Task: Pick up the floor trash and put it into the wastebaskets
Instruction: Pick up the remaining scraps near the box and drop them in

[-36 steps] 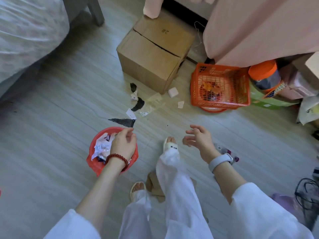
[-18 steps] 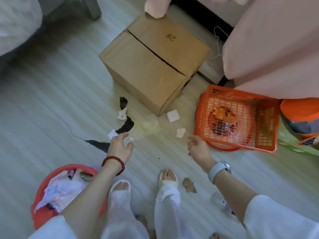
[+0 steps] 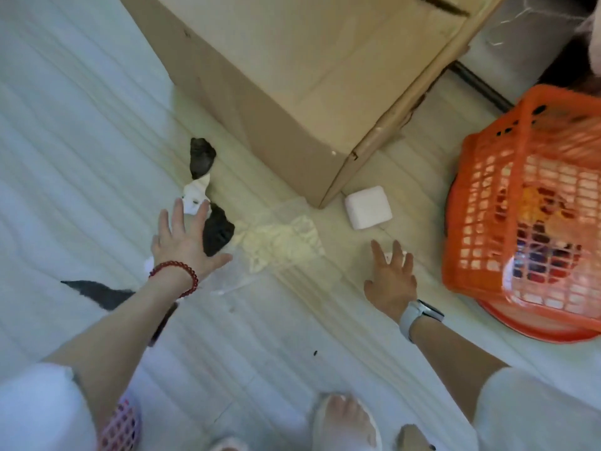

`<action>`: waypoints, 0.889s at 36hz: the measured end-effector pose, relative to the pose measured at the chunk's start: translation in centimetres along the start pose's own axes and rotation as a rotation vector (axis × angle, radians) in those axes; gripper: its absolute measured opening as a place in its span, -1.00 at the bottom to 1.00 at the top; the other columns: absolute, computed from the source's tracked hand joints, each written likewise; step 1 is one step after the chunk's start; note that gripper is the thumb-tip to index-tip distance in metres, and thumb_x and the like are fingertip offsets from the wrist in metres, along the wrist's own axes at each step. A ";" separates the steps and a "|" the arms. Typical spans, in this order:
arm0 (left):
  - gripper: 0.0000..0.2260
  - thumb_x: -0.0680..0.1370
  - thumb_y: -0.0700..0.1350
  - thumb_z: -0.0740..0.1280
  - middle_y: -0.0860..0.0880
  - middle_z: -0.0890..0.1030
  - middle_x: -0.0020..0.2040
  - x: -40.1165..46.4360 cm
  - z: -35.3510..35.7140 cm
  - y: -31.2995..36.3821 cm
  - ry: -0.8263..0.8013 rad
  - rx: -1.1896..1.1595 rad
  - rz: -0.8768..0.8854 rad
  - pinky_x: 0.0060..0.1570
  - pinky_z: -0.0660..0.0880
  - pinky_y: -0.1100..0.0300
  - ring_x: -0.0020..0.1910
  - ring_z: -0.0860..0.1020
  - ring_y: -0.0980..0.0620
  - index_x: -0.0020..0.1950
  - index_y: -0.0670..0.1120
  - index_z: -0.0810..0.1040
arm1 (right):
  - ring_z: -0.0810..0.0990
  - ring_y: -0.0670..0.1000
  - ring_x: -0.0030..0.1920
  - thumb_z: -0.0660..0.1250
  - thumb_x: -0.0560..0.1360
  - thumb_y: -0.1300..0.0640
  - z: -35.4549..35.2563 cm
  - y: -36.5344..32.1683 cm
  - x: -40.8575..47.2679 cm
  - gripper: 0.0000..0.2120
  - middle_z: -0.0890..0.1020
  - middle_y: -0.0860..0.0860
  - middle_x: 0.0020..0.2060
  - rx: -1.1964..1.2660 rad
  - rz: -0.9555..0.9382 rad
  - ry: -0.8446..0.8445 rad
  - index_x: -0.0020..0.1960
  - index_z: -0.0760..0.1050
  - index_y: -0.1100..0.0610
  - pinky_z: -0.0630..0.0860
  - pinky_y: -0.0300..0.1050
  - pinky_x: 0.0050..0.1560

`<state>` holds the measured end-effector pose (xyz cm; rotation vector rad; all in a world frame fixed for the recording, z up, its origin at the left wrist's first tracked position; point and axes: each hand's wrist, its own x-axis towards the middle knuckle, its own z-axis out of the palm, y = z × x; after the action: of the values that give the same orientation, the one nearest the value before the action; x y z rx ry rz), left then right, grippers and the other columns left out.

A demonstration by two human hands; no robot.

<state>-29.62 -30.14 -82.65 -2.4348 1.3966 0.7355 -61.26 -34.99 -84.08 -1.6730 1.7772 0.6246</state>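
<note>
The right hand point(image 3: 392, 281) covered most of a small white scrap point(image 3: 388, 255). The cardboard box point(image 3: 309, 76) and orange basket point(image 3: 533, 203) ran past the picture's edges.

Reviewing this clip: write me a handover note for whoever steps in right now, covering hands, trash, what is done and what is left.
Left hand: open, empty, fingers spread over the white scrap and the black scrap.
Right hand: open, empty, reaching down onto a small white piece that it mostly covers.
Trash on the floor: another black scrap beside the cardboard box, a long black scrap near the left forearm, clear plastic wrap, a white block at the box corner.
Orange basket on the right holds some items.
Done: nothing in hand yet.
Left: pick up every scrap and bin it.
</note>
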 end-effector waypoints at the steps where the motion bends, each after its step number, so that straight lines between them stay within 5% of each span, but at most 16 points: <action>1: -0.05 0.34 0.33 0.34 -0.09 -0.26 0.52 1.6 0.4 0.0 0.018 0.054 0.020 0.43 0.02 -0.16 0.49 -0.20 -0.19 0.49 0.14 -0.23 | -0.15 0.27 0.48 0.20 0.51 0.15 0.7 0.0 0.7 -0.30 -0.16 0.10 0.50 -0.005 0.011 0.012 0.50 -0.13 -0.08 0.24 0.15 0.36; 5: 0.01 0.27 0.36 0.38 -0.06 -0.31 0.51 6.5 1.2 -0.1 0.003 0.133 0.112 0.41 -0.01 -0.23 0.48 -0.25 -0.19 0.48 0.18 -0.22 | 0.16 0.31 0.34 0.16 0.45 0.33 2.7 -0.1 1.8 -0.44 0.09 0.23 0.44 -0.068 -0.063 0.236 0.43 0.15 0.15 0.34 0.12 0.21; 10: -0.04 0.25 0.30 0.44 0.02 -0.12 0.53 8.5 1.4 -1.0 -0.026 0.083 0.190 0.35 0.11 -0.20 0.49 -0.11 -0.12 0.48 0.20 -0.06 | 0.29 0.32 0.17 0.13 0.32 0.54 3.8 0.3 3.2 -0.56 0.31 0.33 0.26 0.141 -0.134 0.400 0.17 0.40 0.36 0.35 0.08 0.08; 14: -0.41 0.40 0.09 0.42 -0.09 0.24 0.44 7.4 2.2 -1.4 0.112 -0.008 0.279 0.23 0.25 -0.17 0.38 0.15 -0.18 0.38 0.06 0.33 | 0.40 0.33 0.05 0.14 0.31 0.57 3.7 0.0 3.9 -0.64 0.46 0.32 0.07 0.330 -0.181 0.503 0.04 0.50 0.38 0.36 0.02 0.06; 18: -0.80 0.52 -0.17 0.32 -0.20 0.51 0.13 5.6 5.0 -1.6 0.250 -0.151 0.321 0.05 0.34 -0.09 0.20 0.33 -0.26 0.13 -0.10 0.56 | 0.45 0.30 0.02 0.11 0.35 0.58 4.1 -0.7 3.8 -0.67 0.51 0.29 0.01 0.452 -0.195 0.554 0.01 0.51 0.38 0.31 -0.12 0.02; 25: -0.56 0.37 -0.57 0.14 -0.30 0.50 -0.05 3.4 4.9 -0.1 0.429 -0.405 0.362 -0.24 0.44 0.03 -0.11 0.54 -0.26 0.17 -0.27 0.50 | 0.54 0.12 -0.07 0.09 0.40 0.51 2.5 -2.0 2.4 -0.71 0.56 0.22 -0.04 0.629 -0.347 0.739 -0.04 0.52 0.33 0.45 -0.17 -0.06; 29: -0.47 0.34 -0.57 0.13 -0.27 0.45 -0.06 3.1 3.9 0.5 0.453 -0.430 0.320 -0.37 0.34 0.09 -0.27 0.50 -0.24 0.24 -0.22 0.47 | 0.55 0.20 -0.09 0.08 0.36 0.36 -0.5 -2.6 2.8 -0.64 0.54 0.20 0.01 0.464 -0.290 0.869 0.06 0.53 0.25 0.40 -0.14 -0.24; 32: -0.56 0.50 -0.38 0.16 -0.23 0.42 0.11 2.9 3.6 1.3 0.350 -0.338 0.259 -0.35 0.36 0.04 -0.26 0.49 -0.27 0.36 -0.14 0.36 | 0.48 0.24 0.13 0.16 0.54 0.06 -2.4 -3.4 4.1 -0.61 0.45 0.19 0.22 0.273 -0.135 0.790 0.34 0.37 0.15 0.46 0.02 -0.13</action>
<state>-30.62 -31.36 -87.19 -2.7759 1.8826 0.6679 -58.25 -39.86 -85.08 -1.9570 2.1018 -0.3981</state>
